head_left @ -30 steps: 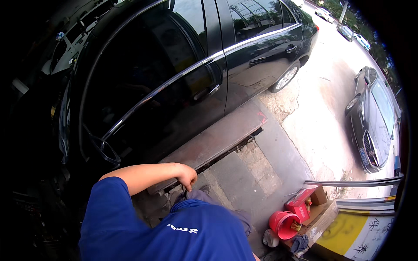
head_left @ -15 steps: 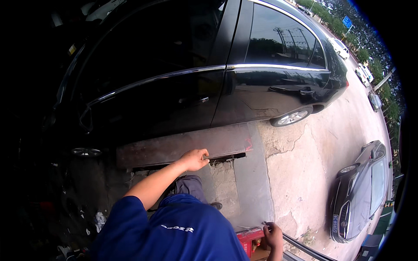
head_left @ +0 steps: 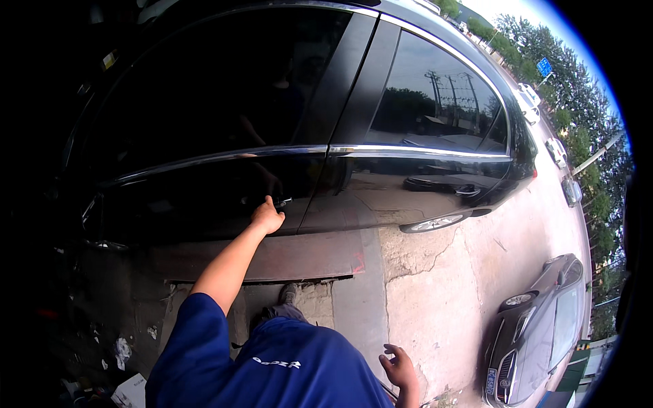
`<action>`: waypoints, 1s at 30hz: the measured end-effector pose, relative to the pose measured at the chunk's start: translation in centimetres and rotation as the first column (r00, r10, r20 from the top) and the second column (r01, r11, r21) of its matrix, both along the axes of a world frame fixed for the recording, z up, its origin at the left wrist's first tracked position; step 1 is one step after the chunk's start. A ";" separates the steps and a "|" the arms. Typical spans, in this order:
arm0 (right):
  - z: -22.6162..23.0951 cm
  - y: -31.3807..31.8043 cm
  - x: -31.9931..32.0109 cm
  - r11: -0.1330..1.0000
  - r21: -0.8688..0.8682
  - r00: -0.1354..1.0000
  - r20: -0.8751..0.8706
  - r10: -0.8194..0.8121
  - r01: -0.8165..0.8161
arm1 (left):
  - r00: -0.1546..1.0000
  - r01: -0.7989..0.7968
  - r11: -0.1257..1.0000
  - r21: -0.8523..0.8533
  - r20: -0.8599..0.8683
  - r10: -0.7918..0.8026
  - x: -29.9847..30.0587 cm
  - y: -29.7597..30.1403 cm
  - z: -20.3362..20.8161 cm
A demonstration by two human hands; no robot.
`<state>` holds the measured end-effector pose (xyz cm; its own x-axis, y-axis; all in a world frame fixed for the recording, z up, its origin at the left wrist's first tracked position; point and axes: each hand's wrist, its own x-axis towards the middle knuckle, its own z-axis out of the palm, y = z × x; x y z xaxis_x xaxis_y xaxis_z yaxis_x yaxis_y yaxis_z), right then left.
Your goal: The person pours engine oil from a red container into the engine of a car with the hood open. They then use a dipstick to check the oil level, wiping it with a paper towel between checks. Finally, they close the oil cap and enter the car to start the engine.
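In front of me stands a black car (head_left: 224, 197) with chrome trim along its windows. My left hand (head_left: 267, 217) reaches forward to the front door handle (head_left: 286, 201), its fingers hooked over the handle's middle. The fingertips are partly hidden, and the front door looks closed. At my right side, low in the view, my right hand (head_left: 400, 368) hangs with its fingers apart and nothing in them. The rear door handle (head_left: 467, 192) is off to the right of my left hand.
A reddish-brown metal plate (head_left: 272, 255) lies along the car's side, with a dark gap at its near edge. My shoe (head_left: 288, 294) is beside that gap. Cracked concrete (head_left: 428, 292) spreads to the right, where a grey car (head_left: 537, 333) is parked. Litter (head_left: 122, 353) lies at left.
I have stepped closer to the black car. My left hand has risen from over the metal plate to the door handle. My right hand has come away from a red box, now out of view.
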<state>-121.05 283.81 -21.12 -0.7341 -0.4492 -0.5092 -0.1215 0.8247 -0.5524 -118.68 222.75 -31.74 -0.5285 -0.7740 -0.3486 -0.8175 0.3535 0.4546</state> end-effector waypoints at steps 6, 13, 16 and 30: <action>1.4 -2.6 -9.3 0.989 0.055 0.986 -0.090 0.141 -0.136 | 0.996 -0.040 0.997 -0.063 -0.077 0.036 -0.8 0.6 -0.3; -0.6 -6.5 -21.3 0.885 0.081 0.883 -0.073 0.464 -0.459 | 0.981 -0.193 0.980 -0.037 -0.035 0.192 -0.2 3.1 0.4; -0.7 -8.0 -25.7 0.847 0.032 0.845 -0.063 0.531 -0.530 | 0.966 -0.256 0.966 -0.037 0.041 0.257 0.7 6.1 1.4; -15.5 8.9 -38.1 0.795 0.139 0.805 0.174 0.567 -0.590 | 0.823 -0.475 0.870 -0.131 0.282 0.493 16.1 30.8 3.1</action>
<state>-159.19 292.68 -36.62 -0.2957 -0.6641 -0.6867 -0.5512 0.7057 -0.4451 -102.63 253.56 -28.60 0.0408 -0.9246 -0.3788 -0.9821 -0.1070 0.1553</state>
